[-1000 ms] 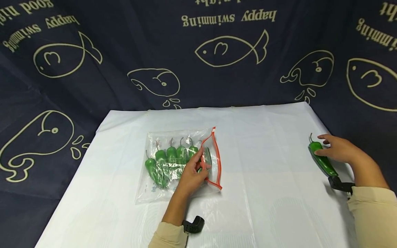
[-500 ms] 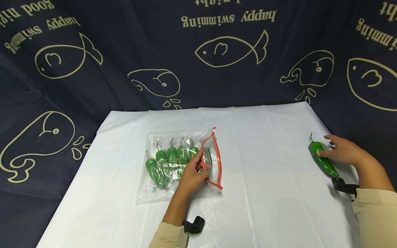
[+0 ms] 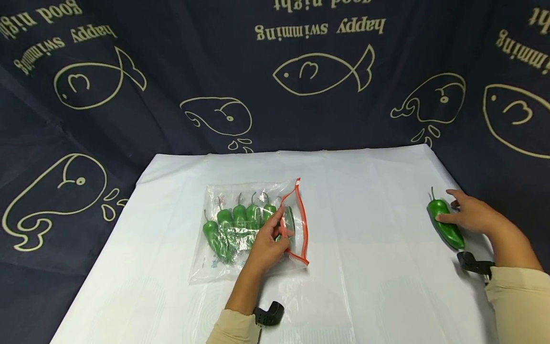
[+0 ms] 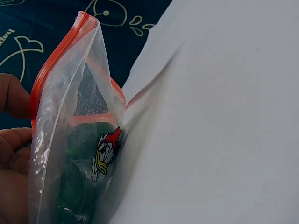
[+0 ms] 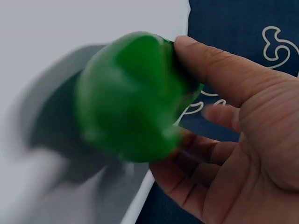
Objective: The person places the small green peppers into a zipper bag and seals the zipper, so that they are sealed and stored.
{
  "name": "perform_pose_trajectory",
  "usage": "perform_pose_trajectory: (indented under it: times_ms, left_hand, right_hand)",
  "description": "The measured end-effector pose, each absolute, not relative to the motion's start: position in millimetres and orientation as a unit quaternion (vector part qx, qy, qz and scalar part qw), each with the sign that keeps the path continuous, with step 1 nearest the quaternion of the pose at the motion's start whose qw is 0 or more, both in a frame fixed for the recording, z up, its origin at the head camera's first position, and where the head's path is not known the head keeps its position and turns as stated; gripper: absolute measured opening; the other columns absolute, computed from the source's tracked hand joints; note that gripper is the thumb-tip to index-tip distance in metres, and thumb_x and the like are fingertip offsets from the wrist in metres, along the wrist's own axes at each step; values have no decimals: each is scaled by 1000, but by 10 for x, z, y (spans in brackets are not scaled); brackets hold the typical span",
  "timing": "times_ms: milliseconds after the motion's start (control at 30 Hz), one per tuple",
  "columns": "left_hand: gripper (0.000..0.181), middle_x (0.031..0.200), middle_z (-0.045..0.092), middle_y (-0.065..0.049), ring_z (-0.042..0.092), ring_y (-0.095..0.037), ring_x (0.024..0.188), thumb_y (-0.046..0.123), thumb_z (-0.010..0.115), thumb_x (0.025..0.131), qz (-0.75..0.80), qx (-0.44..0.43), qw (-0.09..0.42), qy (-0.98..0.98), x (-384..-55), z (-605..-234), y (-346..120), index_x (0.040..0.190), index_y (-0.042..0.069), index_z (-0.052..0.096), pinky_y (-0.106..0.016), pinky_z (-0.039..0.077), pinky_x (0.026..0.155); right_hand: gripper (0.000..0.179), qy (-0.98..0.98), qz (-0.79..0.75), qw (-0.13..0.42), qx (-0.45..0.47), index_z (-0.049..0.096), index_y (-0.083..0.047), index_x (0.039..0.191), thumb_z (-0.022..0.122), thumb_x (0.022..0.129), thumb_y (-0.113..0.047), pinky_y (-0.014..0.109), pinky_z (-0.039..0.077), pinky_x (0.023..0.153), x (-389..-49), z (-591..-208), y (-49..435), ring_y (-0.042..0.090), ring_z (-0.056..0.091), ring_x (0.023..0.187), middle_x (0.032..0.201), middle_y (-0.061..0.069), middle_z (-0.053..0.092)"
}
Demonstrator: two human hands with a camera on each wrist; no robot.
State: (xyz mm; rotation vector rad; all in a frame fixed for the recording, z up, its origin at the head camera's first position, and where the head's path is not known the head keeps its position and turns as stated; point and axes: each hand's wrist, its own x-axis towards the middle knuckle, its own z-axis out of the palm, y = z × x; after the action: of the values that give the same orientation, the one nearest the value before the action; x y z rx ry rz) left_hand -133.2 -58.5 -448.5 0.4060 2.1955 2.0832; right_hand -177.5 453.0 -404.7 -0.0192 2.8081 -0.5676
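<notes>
My left hand (image 3: 266,246) holds the opening of a clear zip bag (image 3: 198,270) that lies on the table, its red zip edge (image 3: 304,222) facing right and standing apart. Several green chili peppers (image 3: 215,239) with thin stems lie side by side inside. In the left wrist view the thumb and fingers (image 4: 14,95) grip the bag's side. Far to the right, my right hand (image 3: 477,215) grips a single green pepper (image 3: 447,227), thumb on the near side and fingers on the other. The right wrist view has this pepper (image 5: 126,98) large and blurred between thumb and fingers.
A white cloth (image 3: 361,200) covers the table. Behind it and along its sides hangs a dark blue curtain (image 3: 322,124) printed with fish and whales. The right hand works close to the table's right edge. Each wrist wears a black camera (image 3: 269,314).
The right hand first shifted a little to the right along the pepper, then closed on it. The pepper's lower end has swung slightly left. The left hand and bag stay in place.
</notes>
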Motion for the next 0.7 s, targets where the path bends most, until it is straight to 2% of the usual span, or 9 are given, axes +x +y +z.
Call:
perform_pose_trajectory:
  times_ms: [133, 200, 233, 300, 433, 567, 667, 700]
  left_hand:
    - [84, 109, 65, -22, 64, -32, 102, -10, 53, 78, 681, 115, 59, 720, -1332, -4475, -572, 156, 15, 33, -23, 50, 62]
    - [84, 104, 66, -24, 64, -33, 103, -10, 53, 78, 681, 111, 63, 721, -1331, -4462, -563, 156, 16, 33, -22, 50, 62]
    - [84, 105, 66, -25, 63, -35, 103, -11, 53, 78, 682, 111, 64, 720, -1326, -4451, -565, 156, 15, 32, -22, 50, 62]
    - [84, 118, 62, -26, 63, -38, 104, -12, 52, 78, 685, 116, 64, 716, -1324, -4418, -564, 156, 11, 31, -22, 50, 62]
    - [81, 141, 47, -27, 60, -43, 107, -15, 49, 77, 687, 127, 66, 713, -1291, -4241, -557, 154, 3, 31, -21, 48, 63]
    - [82, 132, 52, -25, 63, -37, 104, -14, 50, 76, 683, 128, 57, 717, -1309, -4280, -559, 154, 3, 32, -22, 47, 61]
    - [83, 135, 52, -20, 64, -33, 102, -12, 51, 76, 683, 131, 46, 717, -1336, -4422, -567, 155, 5, 32, -22, 48, 60]
    - [83, 141, 49, -17, 63, -33, 103, -13, 50, 76, 684, 130, 47, 716, -1330, -4430, -570, 155, 6, 32, -22, 48, 61]
  right_hand:
    - [111, 971, -204, 126, 8, 3, 23, 144, 74, 84, -39, 70, 35, 89, -1748, -4052, 4520, 63, 41, 111, 122, 50, 40]
    - [112, 971, -206, 122, 15, 2, 23, 144, 75, 84, -38, 70, 34, 89, -1730, -4058, 4522, 63, 41, 110, 122, 50, 40]
    - [112, 970, -207, 122, 18, 2, 23, 144, 75, 84, -38, 70, 34, 89, -1728, -4061, 4518, 63, 41, 110, 122, 50, 40]
    - [112, 970, -211, 122, 23, 1, 23, 144, 75, 84, -37, 70, 35, 89, -1725, -4069, 4515, 63, 41, 109, 122, 50, 40]
    - [112, 967, -220, 120, 34, -1, 21, 144, 74, 85, -37, 69, 36, 87, -1723, -4072, 4518, 61, 43, 107, 121, 50, 40]
    - [110, 966, -226, 117, 34, 3, 20, 144, 74, 84, -39, 68, 38, 85, -1735, -4071, 4509, 59, 46, 105, 120, 47, 44]
    - [106, 967, -228, 109, 32, 7, 20, 143, 74, 85, -38, 66, 39, 84, -1736, -4070, 4481, 56, 49, 103, 118, 45, 47]
    - [105, 967, -230, 104, 31, 8, 19, 143, 74, 86, -37, 66, 39, 83, -1732, -4068, 4470, 55, 49, 103, 117, 45, 48]
